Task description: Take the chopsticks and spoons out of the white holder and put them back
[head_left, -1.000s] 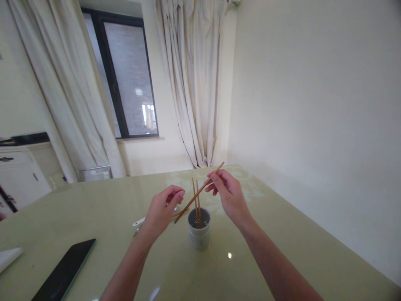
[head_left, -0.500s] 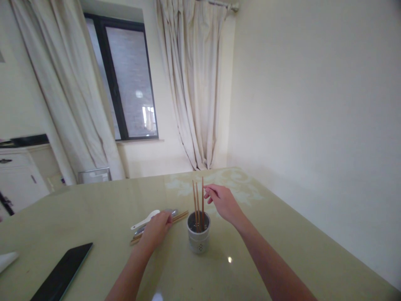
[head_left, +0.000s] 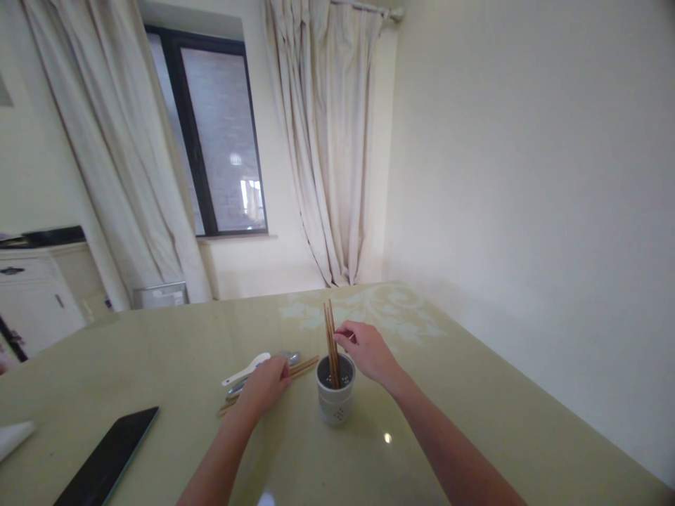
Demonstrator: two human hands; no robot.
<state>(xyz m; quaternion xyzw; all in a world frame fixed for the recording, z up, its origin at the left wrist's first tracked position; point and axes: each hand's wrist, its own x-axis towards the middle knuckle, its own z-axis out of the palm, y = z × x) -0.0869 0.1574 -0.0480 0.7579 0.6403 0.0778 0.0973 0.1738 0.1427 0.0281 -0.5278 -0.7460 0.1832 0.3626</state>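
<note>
Right hand (head_left: 369, 350) now hangs just beside the white holder (head_left: 336, 397), fingers loosely curled and touching the upright chopsticks (head_left: 332, 344); a second ago it pinched one tilted stick above the rim, and that stick now stands bunched with the others inside the holder, so one more piece looks stowed. Left hand (head_left: 264, 385) has dropped from mid-air to the table (head_left: 474, 422), fingers pressed down on the loose chopsticks (head_left: 304, 366) lying flat by the white spoon (head_left: 247, 368) and metal spoon (head_left: 287, 358), though a closed grip cannot be told. Dark phone (head_left: 108, 460) lies well apart at near left, unmoved.
</note>
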